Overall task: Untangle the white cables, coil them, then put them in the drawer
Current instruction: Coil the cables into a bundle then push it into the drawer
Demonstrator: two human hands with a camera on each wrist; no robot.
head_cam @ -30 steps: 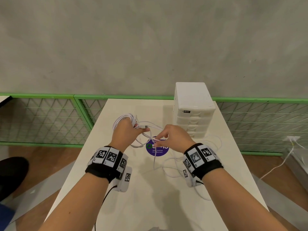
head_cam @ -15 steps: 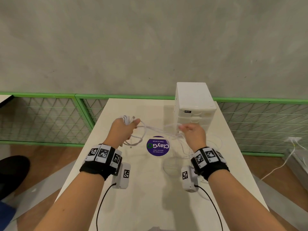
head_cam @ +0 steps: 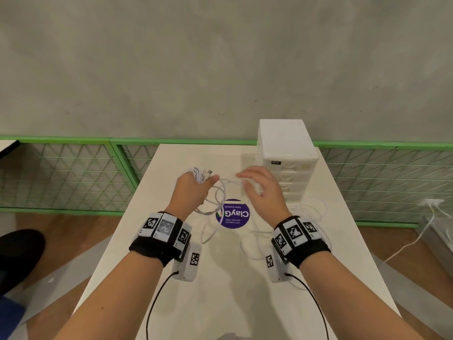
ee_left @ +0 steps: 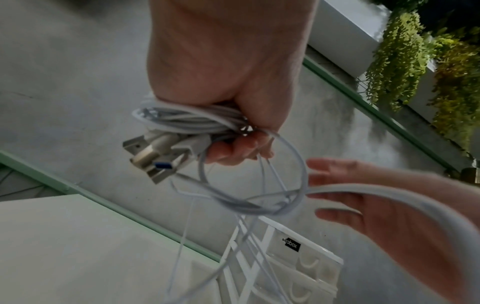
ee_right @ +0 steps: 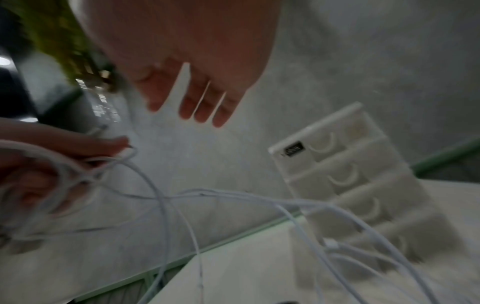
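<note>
coiled bundle of white cables (ee_left: 187, 120) was kept clamped in the left hand (head_cam: 193, 190) grip, usb plugs (ee_left: 155, 156) sticking out just beyond the fingers. half a second earlier a strand was pinched by the right hand (head_cam: 262, 190); that strand was since released, fingers spread, nothing held. loose loops (head_cam: 257, 236) were left trailing below the grip onto the tabletop (head_cam: 220, 303). judged mid-coil: another wrap was due. drawer unit (head_cam: 286, 155), just beyond the right hand, was seen closed.
</note>
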